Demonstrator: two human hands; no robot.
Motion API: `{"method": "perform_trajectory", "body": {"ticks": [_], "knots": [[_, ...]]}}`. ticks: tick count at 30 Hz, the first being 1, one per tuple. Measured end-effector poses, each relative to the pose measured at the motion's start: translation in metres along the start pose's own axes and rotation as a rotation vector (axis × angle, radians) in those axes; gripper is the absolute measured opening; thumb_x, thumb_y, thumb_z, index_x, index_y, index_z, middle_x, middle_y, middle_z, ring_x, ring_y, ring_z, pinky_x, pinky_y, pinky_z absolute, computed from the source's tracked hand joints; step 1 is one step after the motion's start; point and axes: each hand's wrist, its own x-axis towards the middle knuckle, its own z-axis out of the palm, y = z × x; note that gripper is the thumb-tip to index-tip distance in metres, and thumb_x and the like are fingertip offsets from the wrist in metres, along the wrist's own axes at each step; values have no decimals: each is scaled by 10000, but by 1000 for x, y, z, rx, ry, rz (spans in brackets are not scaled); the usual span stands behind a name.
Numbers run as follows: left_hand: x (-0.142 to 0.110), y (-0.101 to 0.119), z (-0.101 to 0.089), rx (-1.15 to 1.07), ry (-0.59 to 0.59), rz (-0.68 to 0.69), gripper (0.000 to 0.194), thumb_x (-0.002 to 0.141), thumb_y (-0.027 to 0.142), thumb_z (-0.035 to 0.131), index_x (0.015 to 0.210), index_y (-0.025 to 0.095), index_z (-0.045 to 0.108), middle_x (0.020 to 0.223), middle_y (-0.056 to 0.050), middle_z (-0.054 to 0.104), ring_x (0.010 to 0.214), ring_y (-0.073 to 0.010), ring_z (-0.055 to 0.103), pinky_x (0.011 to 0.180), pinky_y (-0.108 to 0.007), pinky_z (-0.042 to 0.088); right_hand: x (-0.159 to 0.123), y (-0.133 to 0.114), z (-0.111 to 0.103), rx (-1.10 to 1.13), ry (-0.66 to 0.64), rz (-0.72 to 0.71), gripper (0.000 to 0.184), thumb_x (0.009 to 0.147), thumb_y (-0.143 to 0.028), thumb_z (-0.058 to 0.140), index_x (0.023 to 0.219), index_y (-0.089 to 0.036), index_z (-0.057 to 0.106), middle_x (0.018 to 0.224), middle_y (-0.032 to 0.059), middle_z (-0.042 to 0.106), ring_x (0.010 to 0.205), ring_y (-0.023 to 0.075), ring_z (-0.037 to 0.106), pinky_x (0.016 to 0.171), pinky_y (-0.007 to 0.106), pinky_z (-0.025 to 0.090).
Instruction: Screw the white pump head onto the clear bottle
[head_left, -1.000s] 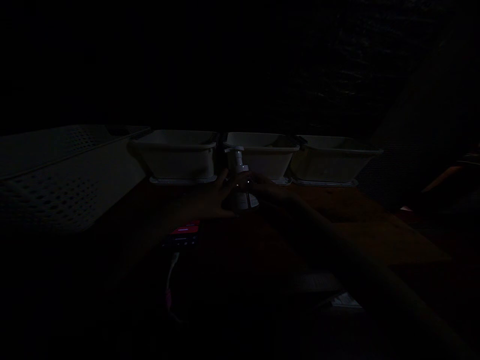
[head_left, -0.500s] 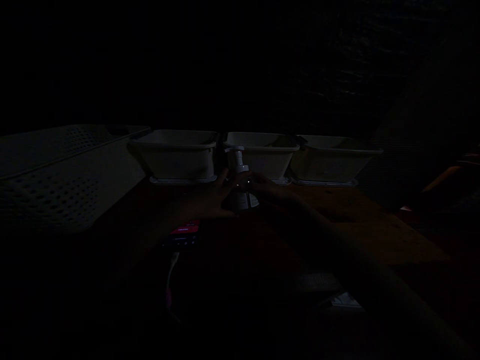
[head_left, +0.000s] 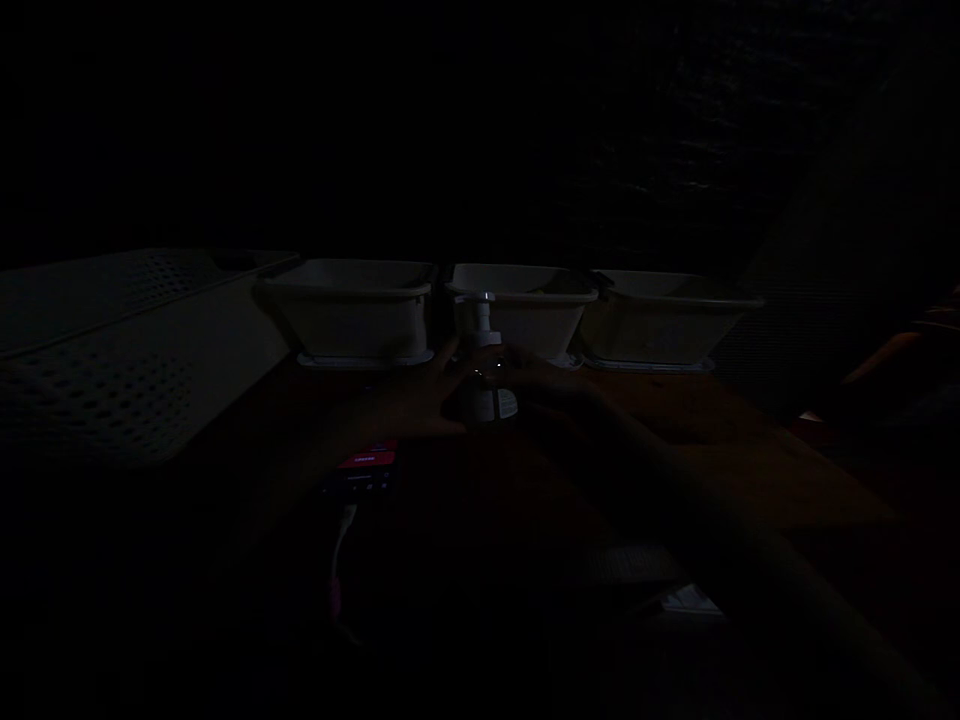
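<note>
The view is very dark. A pump bottle [head_left: 491, 404] with a pale pump head and a light label stands upright at the middle of the wooden table. My left hand [head_left: 431, 395] is closed round its left side, thumb up near the neck. From the right, my right hand [head_left: 536, 375] grips the upper part of the bottle, its fingers lying across the front. Shadow hides most of the fingertips. Below my left forearm lies a phone [head_left: 364, 472] with a lit red screen and a white cable [head_left: 343, 530] plugged into it.
Three pale tubs, a left tub [head_left: 360, 315], a middle tub [head_left: 551, 315] and a right tub [head_left: 652, 325], line the table's back. A perforated basket [head_left: 225, 350] stands at left. Another person's arm [head_left: 889, 355] shows at far right. A pale flat item [head_left: 690, 600] lies near my right forearm.
The bottle's pump head has turned slightly, and its label sits a little differently between my hands. Both hands stay on the bottle in nearly the same place.
</note>
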Motion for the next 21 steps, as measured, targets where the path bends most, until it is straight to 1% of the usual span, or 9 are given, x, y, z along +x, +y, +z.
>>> {"method": "perform_trajectory", "body": {"ticks": [5, 8, 11, 14, 17, 21], "knots": [[-1, 2, -2, -24, 4, 27, 1071, 815, 312, 693, 1518, 461, -101, 1634, -158, 32, 1030, -269, 661, 641, -255, 527, -2, 1, -1, -20, 53, 15, 468, 669, -300, 853, 1071, -158, 661, 1044, 62, 715, 963, 164, 673, 862, 273, 535], [0, -1, 1, -29, 14, 24, 1093, 803, 318, 712, 1520, 459, -101, 1633, -160, 13, 1032, -280, 663, 644, -269, 539, -2, 1, -1, -17, 57, 21, 521, 646, -312, 867, 1092, -153, 650, 1083, 78, 710, 971, 176, 675, 857, 279, 543], [2, -5, 5, -65, 45, 59, 1096, 793, 296, 725, 1519, 468, -79, 1629, -141, 26, 1097, -294, 639, 680, -283, 558, -4, 0, 0, -15, 66, 20, 590, 633, -326, 879, 1137, -149, 627, 1107, 88, 705, 962, 187, 685, 852, 291, 550], [4, -9, 5, -136, 55, 105, 1074, 789, 255, 725, 1520, 479, -29, 1628, -114, 45, 1206, -317, 577, 738, -304, 574, -6, -1, 2, 0, 38, 10, 621, 638, -367, 874, 1156, -144, 615, 1091, 97, 708, 971, 205, 689, 856, 309, 556], [5, -11, 4, -202, 62, 158, 1039, 786, 224, 726, 1519, 487, 38, 1627, -87, 60, 1320, -347, 478, 798, -346, 582, -7, -1, 3, -5, 26, 4, 599, 668, -395, 854, 1160, -151, 615, 1087, 97, 707, 962, 205, 690, 857, 308, 558], [6, -11, 3, -266, 79, 227, 977, 813, 244, 725, 1518, 480, 92, 1620, -67, 95, 1407, -345, 374, 907, -398, 558, -8, 0, 0, -15, 19, -8, 598, 669, -410, 851, 1153, -152, 613, 1101, 96, 697, 979, 209, 684, 856, 305, 556]]}}
